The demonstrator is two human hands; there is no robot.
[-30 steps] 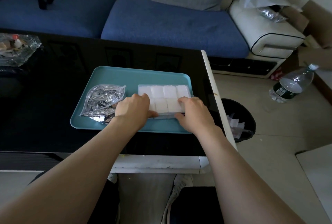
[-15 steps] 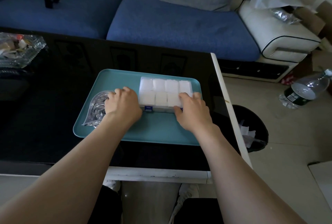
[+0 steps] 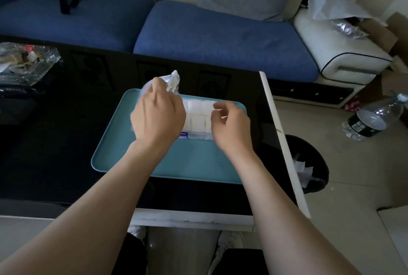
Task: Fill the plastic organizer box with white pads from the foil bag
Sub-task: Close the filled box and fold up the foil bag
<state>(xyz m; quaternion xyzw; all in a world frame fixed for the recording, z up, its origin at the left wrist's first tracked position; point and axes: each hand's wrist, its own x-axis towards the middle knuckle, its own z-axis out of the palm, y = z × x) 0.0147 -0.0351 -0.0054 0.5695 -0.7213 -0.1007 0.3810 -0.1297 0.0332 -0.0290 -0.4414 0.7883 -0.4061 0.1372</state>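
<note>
The clear plastic organizer box [image 3: 197,118] sits at the back right of a teal tray [image 3: 189,162] on the black table, its compartments packed with white pads [image 3: 194,105]. My left hand [image 3: 157,115] grips the crumpled foil bag [image 3: 173,80] and holds it lifted above the tray, just left of the box; most of the bag is hidden behind the hand. My right hand [image 3: 230,125] hovers over the right end of the box with fingers loosely curled and nothing in them.
A glass dish [image 3: 26,62] of small items stands at the table's far left. A black waste bin [image 3: 309,162] stands on the floor by the table's right edge, a plastic bottle [image 3: 373,118] beyond it. A blue sofa [image 3: 209,34] runs behind the table.
My left hand has left the box's edge, taken hold of the foil bag and raised it off the tray. My right hand has lifted off the box.
</note>
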